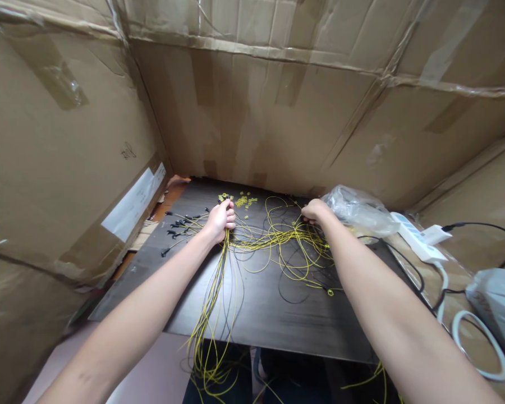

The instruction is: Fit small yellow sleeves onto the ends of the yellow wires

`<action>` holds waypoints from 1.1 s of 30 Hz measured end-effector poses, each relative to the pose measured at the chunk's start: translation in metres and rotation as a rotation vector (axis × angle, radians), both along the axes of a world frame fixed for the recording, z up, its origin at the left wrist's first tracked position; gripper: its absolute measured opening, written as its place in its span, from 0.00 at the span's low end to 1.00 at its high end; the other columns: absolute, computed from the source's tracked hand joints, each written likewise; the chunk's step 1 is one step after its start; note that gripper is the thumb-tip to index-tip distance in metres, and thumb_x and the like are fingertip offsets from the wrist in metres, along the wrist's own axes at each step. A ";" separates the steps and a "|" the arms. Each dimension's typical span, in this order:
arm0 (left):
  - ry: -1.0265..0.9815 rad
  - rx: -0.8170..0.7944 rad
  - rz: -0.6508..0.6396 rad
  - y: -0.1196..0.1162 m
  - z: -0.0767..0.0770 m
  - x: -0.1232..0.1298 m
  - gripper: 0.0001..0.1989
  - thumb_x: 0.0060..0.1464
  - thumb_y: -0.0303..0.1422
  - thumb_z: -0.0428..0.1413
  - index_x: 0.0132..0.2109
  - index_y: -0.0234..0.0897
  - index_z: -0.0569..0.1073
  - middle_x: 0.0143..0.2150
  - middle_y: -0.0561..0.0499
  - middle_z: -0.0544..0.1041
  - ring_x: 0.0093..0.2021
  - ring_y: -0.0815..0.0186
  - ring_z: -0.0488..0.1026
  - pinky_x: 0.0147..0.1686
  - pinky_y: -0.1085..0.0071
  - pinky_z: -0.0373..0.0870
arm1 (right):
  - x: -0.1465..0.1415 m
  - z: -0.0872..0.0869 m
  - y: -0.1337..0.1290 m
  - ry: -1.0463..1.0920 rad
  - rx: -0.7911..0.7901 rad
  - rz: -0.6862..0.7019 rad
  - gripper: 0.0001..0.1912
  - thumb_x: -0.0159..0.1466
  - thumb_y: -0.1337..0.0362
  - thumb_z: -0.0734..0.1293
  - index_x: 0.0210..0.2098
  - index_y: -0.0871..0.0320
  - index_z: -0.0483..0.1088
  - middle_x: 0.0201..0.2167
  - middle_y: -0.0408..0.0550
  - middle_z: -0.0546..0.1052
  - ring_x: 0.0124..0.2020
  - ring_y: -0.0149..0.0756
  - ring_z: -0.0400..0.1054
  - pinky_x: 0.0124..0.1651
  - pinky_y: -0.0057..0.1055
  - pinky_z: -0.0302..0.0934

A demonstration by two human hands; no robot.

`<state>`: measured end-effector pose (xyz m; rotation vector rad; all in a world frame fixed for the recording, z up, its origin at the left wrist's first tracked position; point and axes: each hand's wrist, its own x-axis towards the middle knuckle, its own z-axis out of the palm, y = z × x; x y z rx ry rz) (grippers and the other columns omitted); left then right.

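Observation:
My left hand is closed around a bundle of thin yellow and black wires, which hangs down over the table's front edge. Small black ends and a yellow bit poke out above that fist. On the right, my right hand has its fingers pinched together at a yellow wire; the exact grip is partly hidden. Between the hands spreads a loose tangle of yellow wires. Left of my left hand, several black connectors lie fanned out on their wire ends.
Small yellow pieces lie scattered at the back of the dark table. A clear plastic bag, a white power strip and cables are on the right. Cardboard walls enclose the back and sides.

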<state>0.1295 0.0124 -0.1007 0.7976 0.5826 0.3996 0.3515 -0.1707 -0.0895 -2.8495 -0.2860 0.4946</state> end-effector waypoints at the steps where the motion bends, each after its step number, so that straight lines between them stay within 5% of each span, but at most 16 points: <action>1: 0.000 0.001 0.000 0.000 0.000 0.000 0.13 0.65 0.32 0.54 0.31 0.36 0.61 0.19 0.63 0.49 0.14 0.79 0.44 0.15 0.82 0.36 | 0.000 -0.001 0.000 0.010 0.027 -0.009 0.10 0.60 0.70 0.69 0.22 0.62 0.73 0.13 0.47 0.68 0.16 0.32 0.63 0.23 0.28 0.59; 9: 0.009 -0.001 0.005 -0.002 -0.004 0.005 0.12 0.65 0.32 0.52 0.32 0.36 0.62 0.18 0.64 0.47 0.13 0.79 0.42 0.15 0.83 0.36 | 0.000 0.026 -0.008 0.085 0.334 -0.066 0.09 0.62 0.69 0.68 0.26 0.60 0.67 0.14 0.41 0.62 0.15 0.28 0.54 0.21 0.28 0.53; 14: 0.009 0.014 0.011 -0.002 -0.002 0.004 0.12 0.66 0.31 0.50 0.32 0.36 0.61 0.18 0.64 0.47 0.13 0.79 0.42 0.15 0.83 0.36 | -0.008 0.045 -0.016 0.184 0.545 -0.006 0.10 0.68 0.71 0.62 0.29 0.60 0.67 0.23 0.48 0.74 0.22 0.27 0.66 0.28 0.23 0.63; 18: 0.003 0.034 0.011 -0.003 -0.002 0.003 0.13 0.64 0.32 0.53 0.31 0.37 0.61 0.18 0.65 0.46 0.13 0.79 0.42 0.15 0.82 0.35 | -0.014 0.040 -0.023 0.165 0.628 0.025 0.06 0.62 0.76 0.68 0.32 0.61 0.69 0.27 0.48 0.78 0.25 0.26 0.70 0.31 0.21 0.66; 28: 0.027 0.060 -0.003 -0.005 0.000 0.002 0.12 0.65 0.30 0.51 0.30 0.36 0.61 0.17 0.64 0.47 0.13 0.78 0.42 0.15 0.82 0.36 | -0.026 0.032 -0.026 0.133 0.596 0.069 0.16 0.53 0.81 0.75 0.40 0.66 0.75 0.23 0.47 0.78 0.25 0.28 0.71 0.27 0.20 0.66; 33: 0.031 0.070 -0.013 -0.006 -0.001 0.002 0.12 0.65 0.30 0.50 0.31 0.36 0.62 0.17 0.64 0.47 0.13 0.79 0.42 0.15 0.82 0.36 | -0.029 0.018 -0.026 0.179 0.583 0.081 0.11 0.54 0.82 0.73 0.35 0.66 0.75 0.21 0.46 0.76 0.22 0.27 0.70 0.25 0.19 0.65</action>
